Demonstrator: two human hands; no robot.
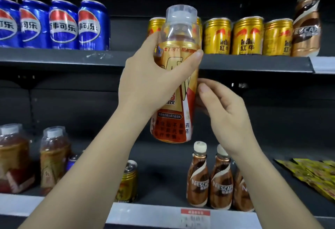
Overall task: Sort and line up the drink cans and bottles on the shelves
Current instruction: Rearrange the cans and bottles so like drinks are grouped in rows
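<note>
Your left hand (pixel 145 81) grips the gold-and-red drink bottle (pixel 176 76) upright in mid-air, before the upper shelf (pixel 72 56). Your right hand (pixel 221 109), fingers (pixel 204 88) curled, pinches its side. Behind stand Red Bull cans (pixel 247 36).

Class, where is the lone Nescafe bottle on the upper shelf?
The Nescafe bottle stands at the upper shelf's far right end, just right of the gold Red Bull cans.

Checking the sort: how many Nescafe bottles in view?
4. One stands at the right end of the upper shelf. Three stand on the lower shelf: and one partly hidden by the right forearm. More may be hidden.
</note>
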